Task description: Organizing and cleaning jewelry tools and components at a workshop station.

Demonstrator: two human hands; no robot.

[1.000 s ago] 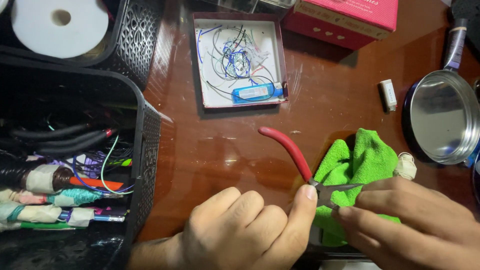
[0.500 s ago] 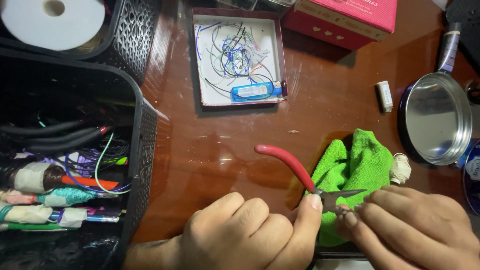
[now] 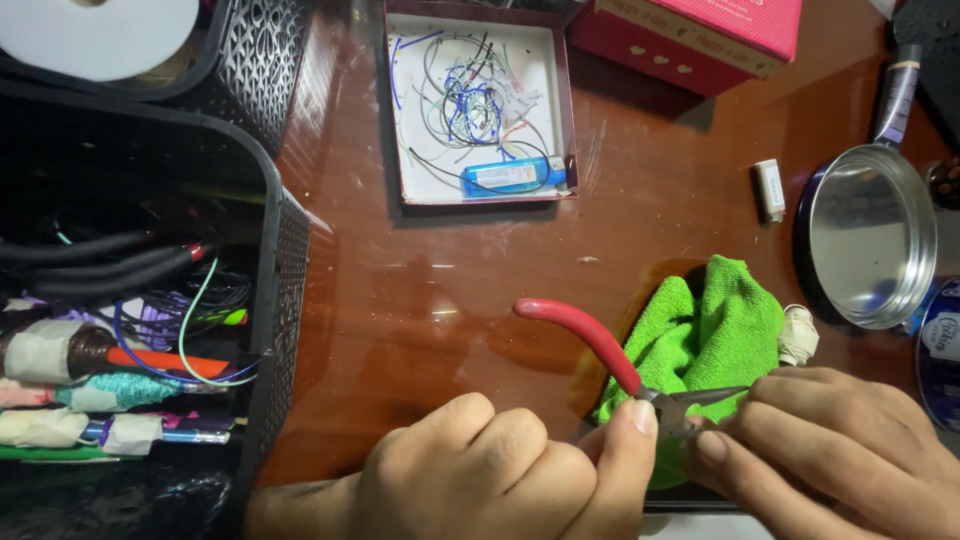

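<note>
The left hand point(image 3: 500, 470) is gripping red-handled pliers point(image 3: 600, 355) over a green cloth point(image 3: 715, 325); the right hand point(image 3: 830, 445) is pinching their metal tip on the worktop point(image 3: 400, 300).

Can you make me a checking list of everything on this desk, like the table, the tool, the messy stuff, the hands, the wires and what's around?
Surface: glossy brown wooden table, with reflections.
Job's things: pliers with a red handle, metal head pinched between both hands; green cloth lies under them.
Clutter: shallow white tray holding a small blue bottle; small white stick-shaped thing; round metal lid; pink box.
Grippers: left hand curled, thumb on the pliers' joint; right hand fingertips on the pliers' tip.
Cables: thin wire scraps in the tray; wires and taped bundles in the black basket.
Surroundings: white tape roll top left.
</note>
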